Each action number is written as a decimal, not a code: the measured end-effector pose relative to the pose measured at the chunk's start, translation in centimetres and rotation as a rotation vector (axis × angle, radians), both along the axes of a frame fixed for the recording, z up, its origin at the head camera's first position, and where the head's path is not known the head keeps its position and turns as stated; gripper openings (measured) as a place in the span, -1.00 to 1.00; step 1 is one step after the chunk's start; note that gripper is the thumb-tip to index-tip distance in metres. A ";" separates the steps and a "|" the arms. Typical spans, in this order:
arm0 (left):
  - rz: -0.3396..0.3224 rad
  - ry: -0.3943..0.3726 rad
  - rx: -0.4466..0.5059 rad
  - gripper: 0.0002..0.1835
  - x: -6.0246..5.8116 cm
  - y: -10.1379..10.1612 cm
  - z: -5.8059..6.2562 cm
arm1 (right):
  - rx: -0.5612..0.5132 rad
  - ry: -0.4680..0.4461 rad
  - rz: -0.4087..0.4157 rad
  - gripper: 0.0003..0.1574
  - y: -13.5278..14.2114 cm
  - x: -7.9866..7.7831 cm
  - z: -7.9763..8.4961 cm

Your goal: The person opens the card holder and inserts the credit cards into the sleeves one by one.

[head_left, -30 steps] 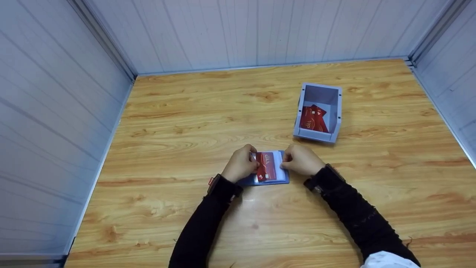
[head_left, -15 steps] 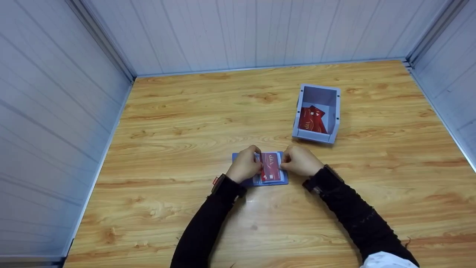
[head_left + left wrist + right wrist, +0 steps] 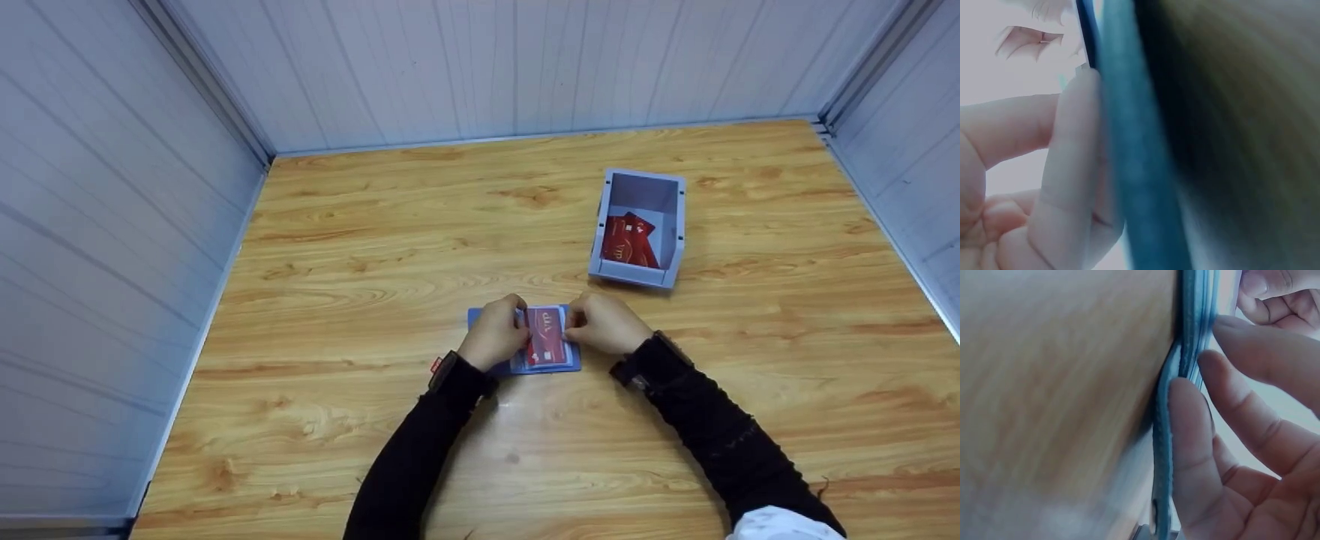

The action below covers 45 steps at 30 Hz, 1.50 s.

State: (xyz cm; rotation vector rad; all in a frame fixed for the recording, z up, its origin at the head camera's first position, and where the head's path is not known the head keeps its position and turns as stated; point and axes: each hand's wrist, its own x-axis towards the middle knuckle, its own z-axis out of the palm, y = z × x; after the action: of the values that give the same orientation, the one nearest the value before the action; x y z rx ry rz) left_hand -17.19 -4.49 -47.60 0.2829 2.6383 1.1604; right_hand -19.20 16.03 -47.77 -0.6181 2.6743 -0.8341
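A blue card holder [image 3: 574,363] lies opened on the table, with clear plastic sleeves inside. A red VIP card [image 3: 548,339] sits mostly under the clear plastic of the top sleeve. At the card's left edge my left hand [image 3: 491,334] pinches it between thumb and fingers. My right hand [image 3: 609,324] pinches the sleeve's right edge. In the right wrist view, one digit of the right hand [image 3: 1252,416] lies along the blue cover [image 3: 1162,439] while other fingertips touch the layered sleeves. The left wrist view has the left hand [image 3: 1067,163] beside the holder's blurred blue edge [image 3: 1140,169].
A grey bin [image 3: 634,276] with several red cards [image 3: 628,241] stands behind and right of the holder. White panel walls [image 3: 420,75] border the wooden table [image 3: 360,225] at the back and sides.
The left hand has moved slightly right, sliding the red card further right under the clear plastic. The right hand has stayed nearly in place. Little differs over the last half second.
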 end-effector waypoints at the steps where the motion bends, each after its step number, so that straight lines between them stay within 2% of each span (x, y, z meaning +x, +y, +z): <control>1: -0.001 0.027 -0.023 -0.61 0.1 0.1 0.1 | -0.002 -0.001 0.000 -0.82 0.0 0.0 0.0; 4: 0.001 0.127 -0.105 -0.58 0.5 0.2 0.2 | 0.000 -0.002 -0.003 -0.82 0.1 0.0 -0.1; 9: 0.005 0.300 -0.291 -0.59 2.1 0.3 0.4 | -0.006 -0.001 0.000 -0.82 0.2 -0.1 -0.2; 13: 0.018 0.364 -0.424 -0.47 3.0 0.2 0.2 | -0.019 -0.002 -0.003 -0.84 0.2 -0.1 -0.1; 19: 0.044 0.351 -0.487 -0.29 3.4 0.0 -0.3 | -0.029 -0.012 -0.002 -0.85 0.3 -0.1 -0.1; 27: 0.005 0.304 -0.514 -0.24 3.2 -0.3 -0.4 | -0.046 -0.054 -0.039 -0.85 0.6 -0.2 0.4; 30: -0.004 0.292 -0.518 -0.24 3.2 -0.3 -0.4 | -0.065 -0.029 -0.073 -0.86 1.1 -0.4 1.1; 33: -0.016 0.297 -0.528 -0.24 3.3 -0.2 -0.3 | -0.098 0.026 -0.127 -0.83 1.9 -0.8 2.4; 37: -0.026 0.312 -0.545 -0.24 3.3 -0.3 -0.2 | -0.132 0.084 -0.256 -0.74 3.7 -2.1 4.7; 41: -0.032 0.324 -0.545 -0.26 3.4 -0.4 -0.2 | -0.105 0.120 -0.372 -0.68 5.6 -3.6 6.4; 45: -0.038 0.324 -0.541 -0.25 3.4 -0.4 -0.2 | -0.056 0.128 -0.417 -0.61 6.6 -4.9 7.1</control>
State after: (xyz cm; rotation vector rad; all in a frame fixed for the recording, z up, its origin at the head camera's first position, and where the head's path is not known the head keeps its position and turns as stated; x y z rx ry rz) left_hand -13.75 -4.92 -47.76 0.4373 3.0769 0.3744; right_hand -24.06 22.61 -40.67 -0.1229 2.9559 -1.0046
